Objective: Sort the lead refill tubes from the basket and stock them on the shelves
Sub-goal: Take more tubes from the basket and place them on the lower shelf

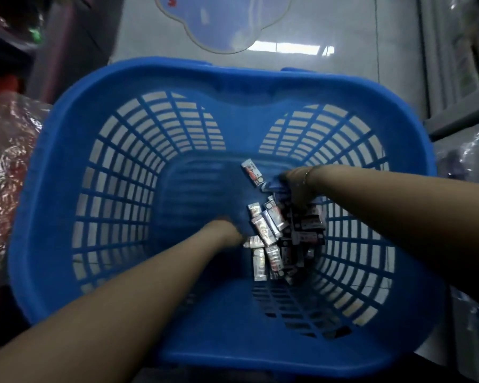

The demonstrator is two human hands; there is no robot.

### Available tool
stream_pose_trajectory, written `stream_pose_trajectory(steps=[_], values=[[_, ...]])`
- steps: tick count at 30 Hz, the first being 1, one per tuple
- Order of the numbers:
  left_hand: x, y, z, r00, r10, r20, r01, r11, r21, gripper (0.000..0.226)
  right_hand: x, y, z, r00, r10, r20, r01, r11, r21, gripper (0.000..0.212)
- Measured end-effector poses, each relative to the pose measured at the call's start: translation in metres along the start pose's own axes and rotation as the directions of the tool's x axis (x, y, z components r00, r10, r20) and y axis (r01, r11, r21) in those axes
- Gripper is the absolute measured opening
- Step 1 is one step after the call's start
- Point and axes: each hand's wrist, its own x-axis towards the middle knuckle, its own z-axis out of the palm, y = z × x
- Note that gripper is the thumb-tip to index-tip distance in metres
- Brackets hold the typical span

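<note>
We are reaching both arms into the blue basket (67, 172); our right hand (293, 189) is gripping several lead refill tubes (277, 233) above the pile; our left hand (227, 230) is blurred, its grasp untellable.

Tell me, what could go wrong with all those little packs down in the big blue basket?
1. The blue slotted plastic basket has open gaps in its walls, and the heap of small silver and dark lead refill packs lies against the right wall, so a nudged pack might slip out.
2. Silver and dark packs lie jumbled, so a grab by the right hand or left hand may mix kinds.
3. One silver pack with a red label lies apart and could be missed.
</note>
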Motion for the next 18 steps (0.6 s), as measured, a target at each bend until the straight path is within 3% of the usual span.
stream_pose_trajectory(steps=[4, 8, 10, 13, 15, 16, 18], values=[[0.003, 0.001, -0.024, 0.977, 0.093, -0.192, -0.129, 0.974, -0.185, 0.017, 0.002, 0.012, -0.008, 0.998, 0.043, -0.035, -0.029, 0.944, 0.328, 0.058], [0.008, 0.016, -0.022, 0.880, 0.282, -0.382, -0.320, 0.947, -0.038, 0.008, 0.002, 0.023, -0.010, 0.999, 0.046, 0.006, -0.035, 0.656, 0.754, 0.031], [0.012, 0.022, -0.018, 0.832, 0.429, -0.353, -0.420, 0.901, 0.106, 0.005, 0.003, 0.021, -0.008, 0.994, 0.091, -0.058, 0.007, 0.486, 0.874, 0.011], [0.020, 0.022, -0.008, 0.795, 0.594, -0.123, -0.512, 0.765, 0.389, 0.025, 0.005, 0.019, -0.002, 0.973, 0.213, -0.090, 0.032, 0.264, 0.964, 0.018], [0.022, 0.019, -0.005, 0.747, 0.663, -0.056, -0.572, 0.683, 0.453, 0.030, 0.004, 0.019, 0.000, 0.959, 0.255, -0.124, 0.051, 0.274, 0.960, 0.021], [0.023, 0.017, -0.005, 0.720, 0.693, -0.045, -0.599, 0.653, 0.464, 0.032, 0.004, 0.019, 0.001, 0.952, 0.259, -0.161, 0.063, 0.348, 0.936, 0.019], [0.025, 0.010, -0.004, 0.638, 0.770, -0.007, -0.643, 0.538, 0.545, 0.037, 0.006, 0.017, 0.004, 0.937, 0.231, -0.262, 0.067, 0.617, 0.784, 0.017]])
